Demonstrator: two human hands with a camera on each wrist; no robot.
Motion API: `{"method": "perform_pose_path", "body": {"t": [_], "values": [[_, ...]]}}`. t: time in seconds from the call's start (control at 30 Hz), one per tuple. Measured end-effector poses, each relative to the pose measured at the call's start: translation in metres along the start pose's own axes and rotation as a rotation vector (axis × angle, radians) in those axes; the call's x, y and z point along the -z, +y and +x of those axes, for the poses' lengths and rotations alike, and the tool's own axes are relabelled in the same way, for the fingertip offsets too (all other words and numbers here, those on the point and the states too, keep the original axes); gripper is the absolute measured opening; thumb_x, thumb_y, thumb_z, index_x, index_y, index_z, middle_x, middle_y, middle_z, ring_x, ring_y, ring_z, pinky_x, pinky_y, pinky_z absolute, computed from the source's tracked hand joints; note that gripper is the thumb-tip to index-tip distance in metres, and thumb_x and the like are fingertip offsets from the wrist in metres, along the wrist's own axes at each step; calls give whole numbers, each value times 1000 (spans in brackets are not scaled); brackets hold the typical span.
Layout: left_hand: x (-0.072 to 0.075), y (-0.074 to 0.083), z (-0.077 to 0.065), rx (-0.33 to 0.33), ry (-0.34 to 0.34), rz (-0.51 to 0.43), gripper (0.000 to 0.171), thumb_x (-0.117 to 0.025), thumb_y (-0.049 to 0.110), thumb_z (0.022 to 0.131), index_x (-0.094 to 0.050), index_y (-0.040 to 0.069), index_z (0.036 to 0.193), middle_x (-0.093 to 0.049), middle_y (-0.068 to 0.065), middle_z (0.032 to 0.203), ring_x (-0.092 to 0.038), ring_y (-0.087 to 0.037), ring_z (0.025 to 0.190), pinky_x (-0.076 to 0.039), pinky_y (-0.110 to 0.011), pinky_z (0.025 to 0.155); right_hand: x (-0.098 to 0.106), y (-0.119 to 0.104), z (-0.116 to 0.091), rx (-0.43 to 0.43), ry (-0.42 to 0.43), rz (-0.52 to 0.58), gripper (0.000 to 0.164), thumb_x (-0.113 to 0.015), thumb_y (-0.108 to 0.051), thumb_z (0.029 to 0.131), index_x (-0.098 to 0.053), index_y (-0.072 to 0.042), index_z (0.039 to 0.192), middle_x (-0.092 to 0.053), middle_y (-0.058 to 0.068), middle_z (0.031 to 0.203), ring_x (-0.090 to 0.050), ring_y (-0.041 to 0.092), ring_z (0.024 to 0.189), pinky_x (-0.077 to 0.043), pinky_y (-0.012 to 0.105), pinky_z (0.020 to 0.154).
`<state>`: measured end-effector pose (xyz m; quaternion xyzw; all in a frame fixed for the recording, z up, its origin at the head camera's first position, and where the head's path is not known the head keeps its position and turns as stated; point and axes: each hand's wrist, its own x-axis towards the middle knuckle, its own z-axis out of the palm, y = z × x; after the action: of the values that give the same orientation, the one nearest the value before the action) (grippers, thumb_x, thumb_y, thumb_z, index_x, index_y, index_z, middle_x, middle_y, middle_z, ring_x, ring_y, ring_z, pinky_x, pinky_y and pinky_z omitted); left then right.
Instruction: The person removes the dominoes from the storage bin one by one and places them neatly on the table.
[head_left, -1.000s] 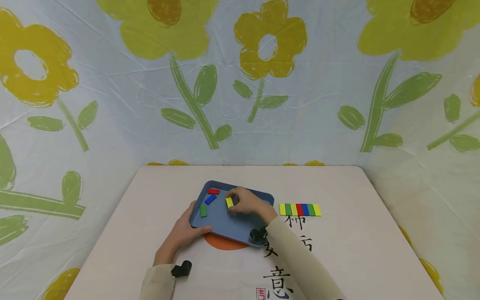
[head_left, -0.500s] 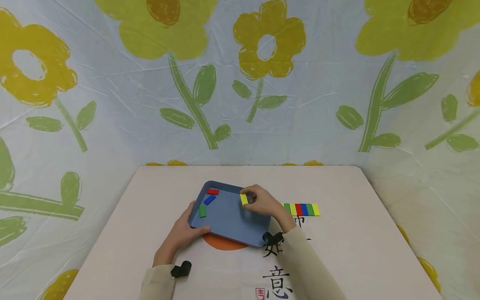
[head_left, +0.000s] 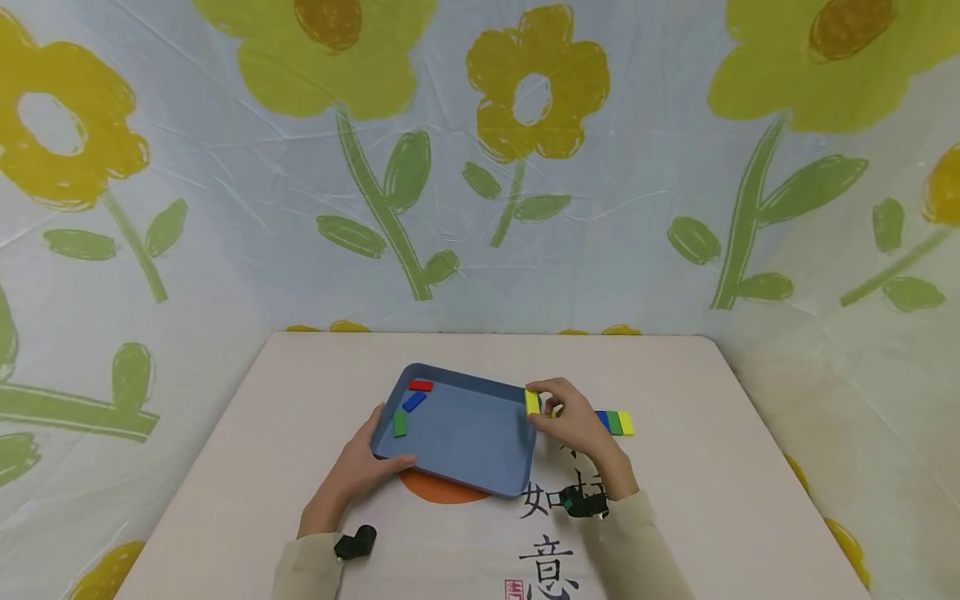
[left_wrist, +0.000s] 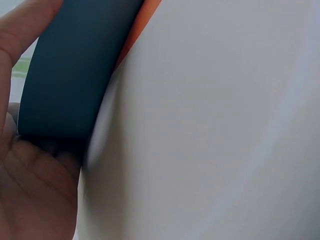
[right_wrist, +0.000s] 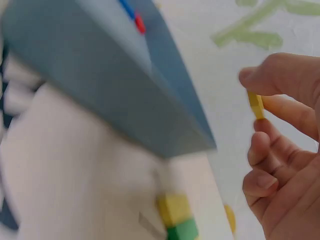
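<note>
My right hand pinches a yellow rectangular block between thumb and fingertips, at the right rim of a blue-grey tray. The right wrist view shows that yellow block held edge-on, beyond the tray's wall. At the left, my left hand holds the tray by its near left corner, thumb along the front rim. Close up in the left wrist view, the left hand wraps the tray's corner. Inside the tray lie a red block, a blue block and a green block.
Right of the tray, a row of coloured blocks lies on the table, partly hidden behind my right hand. The pale mat carries black brush characters and an orange disc partly under the tray. A flowered cloth hangs behind.
My right hand has lifted the yellow block from the middle of the tray and carried it right to the rim. My left hand keeps its hold on the tray.
</note>
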<state>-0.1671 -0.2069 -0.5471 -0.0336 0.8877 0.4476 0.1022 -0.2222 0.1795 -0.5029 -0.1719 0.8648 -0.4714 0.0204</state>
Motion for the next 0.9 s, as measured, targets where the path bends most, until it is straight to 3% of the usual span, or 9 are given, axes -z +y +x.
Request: {"method": "perform_pose_path", "body": {"t": [0.2, 0.47, 0.73, 0.9], "values": [[0, -3, 1, -1, 11, -9, 123, -84, 59, 79, -8, 18, 168, -19, -16, 172, -21, -43, 156, -24, -65, 123, 20, 22, -24, -23, 99, -68, 50, -80, -12, 87, -66, -8, 135, -59, 15, 130, -58, 26, 90, -48, 26, 68], [-1, -4, 1, -5, 11, -16, 123, -83, 60, 78, -9, 20, 168, -20, -14, 172, -24, -41, 155, -25, -65, 122, 50, 50, -54, -125, 170, -212, 50, -79, -15, 89, -65, -9, 136, -58, 15, 135, -60, 27, 100, -57, 42, 86], [-1, -4, 2, -8, 26, 3, 122, -82, 61, 79, -10, 18, 167, -22, -17, 171, -25, -44, 154, -27, -68, 120, 74, 73, -73, -140, 170, -259, 45, -79, -14, 88, -68, -8, 132, -60, 16, 130, -59, 27, 100, -51, 26, 73], [-2, -5, 1, -4, 19, 4, 121, -83, 60, 79, -11, 18, 167, -23, -18, 170, -27, -45, 153, -29, -68, 119, 88, 88, -83, -190, 160, -283, 48, -78, -13, 89, -65, -6, 135, -58, 18, 132, -61, 33, 107, -50, 25, 72]]}}
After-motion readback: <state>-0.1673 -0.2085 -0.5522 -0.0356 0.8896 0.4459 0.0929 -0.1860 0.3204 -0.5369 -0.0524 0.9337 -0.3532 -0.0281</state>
